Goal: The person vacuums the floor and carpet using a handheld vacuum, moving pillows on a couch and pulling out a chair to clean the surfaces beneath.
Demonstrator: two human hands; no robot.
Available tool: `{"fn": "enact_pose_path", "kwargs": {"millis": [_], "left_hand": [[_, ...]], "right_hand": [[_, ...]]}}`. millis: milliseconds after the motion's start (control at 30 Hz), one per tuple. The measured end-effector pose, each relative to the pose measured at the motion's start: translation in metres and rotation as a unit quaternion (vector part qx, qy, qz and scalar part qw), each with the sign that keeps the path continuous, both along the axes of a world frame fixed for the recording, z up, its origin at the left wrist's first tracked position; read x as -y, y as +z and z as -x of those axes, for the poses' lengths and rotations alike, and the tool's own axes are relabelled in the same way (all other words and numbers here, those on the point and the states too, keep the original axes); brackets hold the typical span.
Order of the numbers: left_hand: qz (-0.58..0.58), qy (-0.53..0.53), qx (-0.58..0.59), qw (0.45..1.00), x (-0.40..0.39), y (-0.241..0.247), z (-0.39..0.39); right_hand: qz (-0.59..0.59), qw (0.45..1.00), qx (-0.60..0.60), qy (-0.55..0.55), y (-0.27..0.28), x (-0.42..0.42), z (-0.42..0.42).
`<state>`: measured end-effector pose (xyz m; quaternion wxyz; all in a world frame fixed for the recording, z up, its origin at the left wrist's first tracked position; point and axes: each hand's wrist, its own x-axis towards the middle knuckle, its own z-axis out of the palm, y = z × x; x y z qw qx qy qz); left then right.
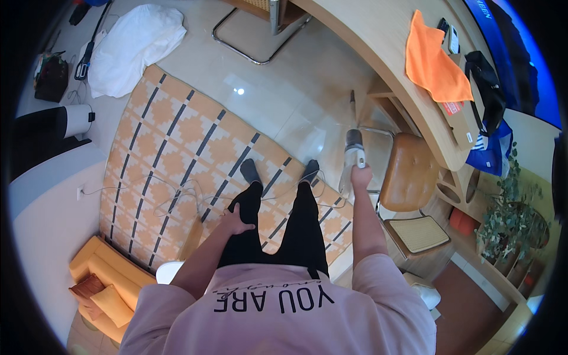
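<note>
My right hand (361, 178) grips the white handle of a corded stick vacuum cleaner (354, 146). Its grey nozzle end reaches forward over the glossy tiled floor (288, 88), under the edge of the long wooden table. My left hand (237, 222) rests on my left leg near the knee, thumb spread and nothing in it. A thin grey cord (195, 195) lies in loose loops over the patterned orange rug (146, 146) and runs from a wall outlet (80, 192) past my feet towards the vacuum. Both my socked feet are near the rug's edge.
A brown cushioned chair (408, 173) stands right of the vacuum, below the curved wooden table (368, 40). On the table lie an orange cloth (435, 57) and a black bag (486, 88). White fabric (137, 49) is heaped at the rug's far corner. A yellow sofa (111, 262) stands at lower left.
</note>
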<state>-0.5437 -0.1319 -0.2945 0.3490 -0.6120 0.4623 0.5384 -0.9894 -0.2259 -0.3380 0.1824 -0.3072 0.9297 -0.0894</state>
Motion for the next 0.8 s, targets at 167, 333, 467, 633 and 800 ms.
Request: {"fn": "enact_pose_path", "kwargs": {"millis": [167,333,467,633,800], "left_hand": [[-0.023,0.008,0.080,0.996,0.032,-0.022,0.030],[-0.009,0.015,0.113,0.993,0.055,-0.092,0.032],[0.008,0.044,0.146,0.988,0.072,-0.166,0.031],[-0.028,0.029,0.031,0.999,0.130,-0.220,0.052],[0.079,0.117,-0.091,0.986,0.155,-0.245,0.076]], "right_hand": [[-0.033,0.996,0.012,-0.086,-0.055,0.077,0.065],[-0.016,0.993,-0.103,-0.050,-0.130,0.141,0.137],[-0.003,0.996,-0.085,-0.006,-0.161,0.218,0.132],[0.037,0.998,-0.032,0.037,-0.195,0.290,0.184],[0.081,0.995,-0.019,0.056,-0.202,0.335,0.157]]}}
